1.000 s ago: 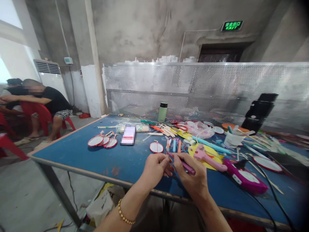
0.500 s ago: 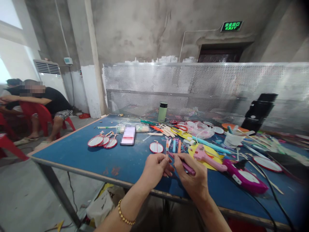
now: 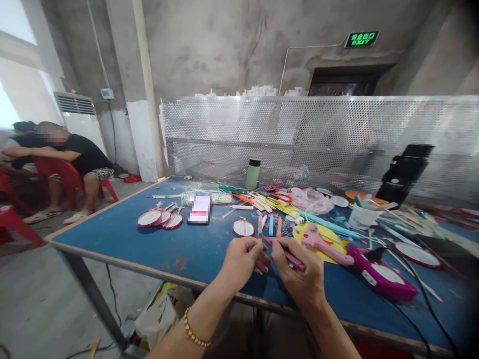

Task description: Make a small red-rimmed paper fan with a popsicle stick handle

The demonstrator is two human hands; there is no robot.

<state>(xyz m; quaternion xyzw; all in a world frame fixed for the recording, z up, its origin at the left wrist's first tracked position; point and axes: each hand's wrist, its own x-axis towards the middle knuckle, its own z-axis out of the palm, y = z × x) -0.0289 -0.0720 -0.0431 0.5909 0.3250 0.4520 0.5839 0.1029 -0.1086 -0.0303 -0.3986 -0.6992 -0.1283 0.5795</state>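
My left hand [image 3: 243, 259] is closed, pinching a thin upright stick [image 3: 260, 227] with orange and pale bands. Close beside it on the right, my right hand [image 3: 299, 267] grips a purple pen-like tool [image 3: 295, 260], its tip pointing at the stick; whether it touches cannot be made out. Just beyond my hands lies a small round white disc with a red rim [image 3: 243, 228]. To its right are a blue stick [image 3: 271, 225] and an orange stick [image 3: 279, 227]. A pink glue gun [image 3: 325, 244] rests on a yellow disc [image 3: 299, 230] near my right hand.
A phone [image 3: 199, 209] and several red-rimmed discs [image 3: 149, 218] lie to the left on the blue table [image 3: 123, 239]. Behind stands a green bottle [image 3: 253, 174]. On the right are a white cup [image 3: 362, 217], a magenta device [image 3: 385, 279] and black cables. A person sits far left.
The whole view has shifted slightly, so things appear a little further right. Both hands keep nearly the same pose and hold the same things.
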